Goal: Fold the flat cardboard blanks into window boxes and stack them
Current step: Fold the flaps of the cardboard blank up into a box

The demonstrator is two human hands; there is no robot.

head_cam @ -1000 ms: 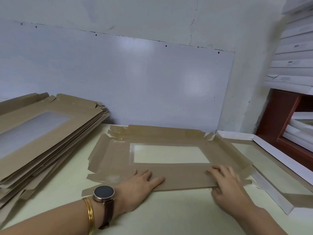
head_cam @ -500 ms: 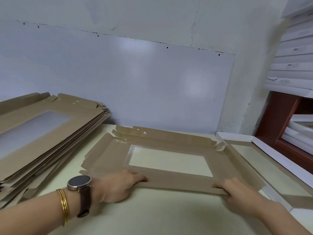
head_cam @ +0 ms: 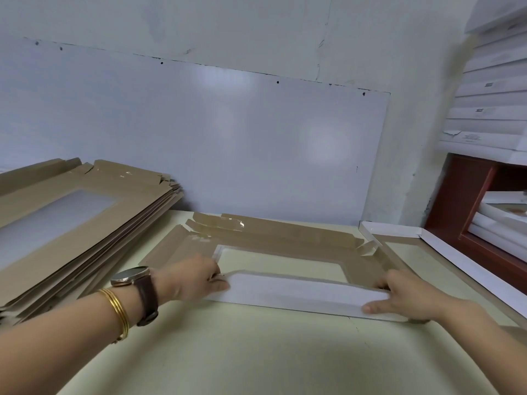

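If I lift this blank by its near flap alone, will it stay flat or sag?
Probably sags: the blank is thin sheet with a big window cutout. Likely hinges at creases, as the near flap, held by left hand and right hand, stands folded up. Looks light.

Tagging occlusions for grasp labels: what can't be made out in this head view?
1. Left hand: most of its fingers are hidden behind the upturned near flap.
2. Right hand: its fingers are behind the same flap, and only the thumb shows.
3. Stack of flat blanks: cut off by the left edge, so the count is unclear.
4. Shelf labels: too small and blurred to read.
5. White box at right: cut off by the right edge and partly covered by the right forearm.
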